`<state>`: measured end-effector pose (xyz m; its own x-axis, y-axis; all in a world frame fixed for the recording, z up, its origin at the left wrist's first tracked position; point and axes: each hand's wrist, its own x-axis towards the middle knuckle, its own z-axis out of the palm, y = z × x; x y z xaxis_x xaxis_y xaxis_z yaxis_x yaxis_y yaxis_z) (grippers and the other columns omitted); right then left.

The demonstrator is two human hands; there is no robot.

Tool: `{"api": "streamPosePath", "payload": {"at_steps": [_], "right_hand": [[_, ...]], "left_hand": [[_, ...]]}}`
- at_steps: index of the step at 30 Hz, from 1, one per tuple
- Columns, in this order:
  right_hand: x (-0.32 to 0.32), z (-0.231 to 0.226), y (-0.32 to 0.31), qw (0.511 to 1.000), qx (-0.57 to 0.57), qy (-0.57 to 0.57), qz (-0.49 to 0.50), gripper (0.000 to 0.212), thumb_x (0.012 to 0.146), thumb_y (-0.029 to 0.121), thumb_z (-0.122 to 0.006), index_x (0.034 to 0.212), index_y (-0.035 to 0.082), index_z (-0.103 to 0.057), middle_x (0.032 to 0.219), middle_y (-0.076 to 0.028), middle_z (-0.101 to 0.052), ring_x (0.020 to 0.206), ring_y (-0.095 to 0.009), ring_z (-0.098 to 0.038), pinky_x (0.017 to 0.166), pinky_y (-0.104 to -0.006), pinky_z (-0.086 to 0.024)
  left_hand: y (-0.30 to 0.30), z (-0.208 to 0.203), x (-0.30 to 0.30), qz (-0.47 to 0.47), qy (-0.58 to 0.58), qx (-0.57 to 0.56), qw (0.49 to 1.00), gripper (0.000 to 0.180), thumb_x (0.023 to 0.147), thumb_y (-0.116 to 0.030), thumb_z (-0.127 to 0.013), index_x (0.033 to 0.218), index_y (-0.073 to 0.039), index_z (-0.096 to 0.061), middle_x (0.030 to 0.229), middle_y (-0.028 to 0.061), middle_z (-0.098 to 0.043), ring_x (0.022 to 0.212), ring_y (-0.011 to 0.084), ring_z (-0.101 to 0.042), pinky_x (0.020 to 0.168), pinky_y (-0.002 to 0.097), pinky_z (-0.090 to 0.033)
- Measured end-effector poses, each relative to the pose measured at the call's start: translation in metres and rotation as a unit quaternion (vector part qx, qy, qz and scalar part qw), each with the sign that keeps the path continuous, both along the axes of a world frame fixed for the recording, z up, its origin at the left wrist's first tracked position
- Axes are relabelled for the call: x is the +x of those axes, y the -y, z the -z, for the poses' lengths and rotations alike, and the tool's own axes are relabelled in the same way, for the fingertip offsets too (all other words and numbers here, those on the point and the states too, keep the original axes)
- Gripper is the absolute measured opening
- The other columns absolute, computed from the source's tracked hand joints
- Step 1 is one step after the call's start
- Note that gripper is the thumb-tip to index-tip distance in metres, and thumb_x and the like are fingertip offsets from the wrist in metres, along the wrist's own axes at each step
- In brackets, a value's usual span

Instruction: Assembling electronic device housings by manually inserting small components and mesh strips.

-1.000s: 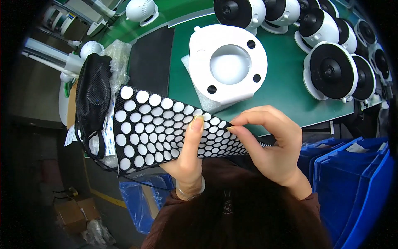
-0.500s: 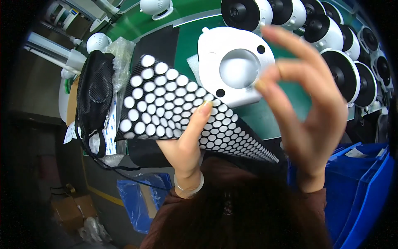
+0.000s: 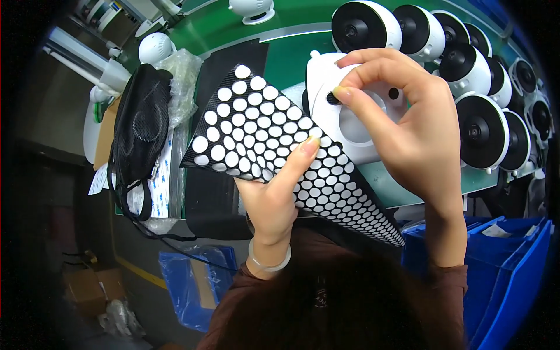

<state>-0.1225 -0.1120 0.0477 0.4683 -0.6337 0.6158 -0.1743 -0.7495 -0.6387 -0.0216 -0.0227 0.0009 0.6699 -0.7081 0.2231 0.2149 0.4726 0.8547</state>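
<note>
My left hand (image 3: 274, 201) grips a black sheet (image 3: 256, 125) covered in rows of white round spots, the thumb lying across its face. The sheet slopes down to the right and overlaps the near edge of a white rounded housing (image 3: 319, 73) with a large round recess (image 3: 353, 125). Over the housing, my right hand (image 3: 402, 105) is pinched closed, thumb and index fingertips at a small black round pad (image 3: 332, 98) on the housing's left part. Another black round pad (image 3: 394, 93) shows beneath my right hand. The hand covers much of the housing.
Several white round devices with black faces (image 3: 364, 26) stand at the back right of the green table (image 3: 286, 55). A black mesh pouch (image 3: 140, 111) and bubble wrap (image 3: 184, 84) lie on the left. Blue bins (image 3: 496, 274) stand below right; a blue plastic-wrapped box (image 3: 186, 286) is below left.
My right hand has moved left and down onto the housing. A black pad now shows at its fingertips, where the housing was plain white. The whole scene has shifted slightly right in view.
</note>
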Motion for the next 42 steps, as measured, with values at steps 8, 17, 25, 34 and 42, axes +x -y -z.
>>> {"api": "streamPosePath", "payload": {"at_steps": [8,17,25,34,42], "right_hand": [[0.002,0.002,-0.001,0.997,-0.055,-0.038,0.024,0.007,0.066,0.001,-0.058,0.070,-0.003,-0.053,0.082,-0.011,-0.058,0.071,-0.013,-0.055,0.063,-0.0215,-0.041],[0.002,-0.031,0.032,0.958,0.072,-0.201,-0.192,0.018,0.069,0.010,-0.061,0.084,0.000,-0.059,0.069,-0.003,-0.058,0.064,-0.008,-0.055,0.057,-0.0163,-0.043],[0.076,-0.083,0.095,0.935,0.257,-0.202,-0.138,0.023,0.068,0.016,-0.060,0.082,-0.003,-0.060,0.049,-0.002,-0.049,0.048,-0.007,-0.051,0.040,-0.0158,-0.038],[0.259,-0.056,0.175,0.954,-0.119,-0.262,0.081,0.024,0.055,0.019,-0.062,0.079,0.013,-0.065,0.076,-0.012,-0.060,0.067,-0.023,-0.059,0.061,-0.0327,-0.047],[0.250,0.066,0.240,0.858,-0.364,-0.351,0.091,0.017,0.070,0.009,-0.046,0.079,0.011,-0.060,0.073,-0.008,-0.059,0.074,-0.022,-0.057,0.059,-0.0338,-0.046]], "left_hand": [[0.000,0.000,0.001,0.004,0.009,-0.015,1.000,0.027,0.064,0.006,-0.061,0.088,0.004,-0.051,0.083,0.0070,-0.055,0.071,0.0103,-0.054,0.065,0.0199,-0.043],[0.003,-0.005,0.002,0.030,-0.004,-0.018,0.999,0.028,0.064,0.007,-0.060,0.089,0.004,-0.050,0.083,0.0068,-0.055,0.071,0.0104,-0.054,0.064,0.0200,-0.043],[-0.036,0.006,0.073,0.010,-0.176,0.009,0.984,0.036,0.069,0.003,-0.047,0.103,0.012,-0.037,0.091,0.0241,-0.053,0.077,0.0287,-0.057,0.063,0.0334,-0.050],[-0.048,0.019,0.093,0.012,-0.279,0.109,0.954,0.029,0.065,0.002,-0.049,0.092,0.008,-0.043,0.081,0.0215,-0.056,0.066,0.0273,-0.058,0.057,0.0354,-0.050],[-0.060,0.032,0.099,0.127,-0.310,0.117,0.935,0.024,0.068,-0.002,-0.049,0.089,0.010,-0.048,0.078,0.0219,-0.056,0.067,0.0271,-0.058,0.061,0.0355,-0.050]]}}
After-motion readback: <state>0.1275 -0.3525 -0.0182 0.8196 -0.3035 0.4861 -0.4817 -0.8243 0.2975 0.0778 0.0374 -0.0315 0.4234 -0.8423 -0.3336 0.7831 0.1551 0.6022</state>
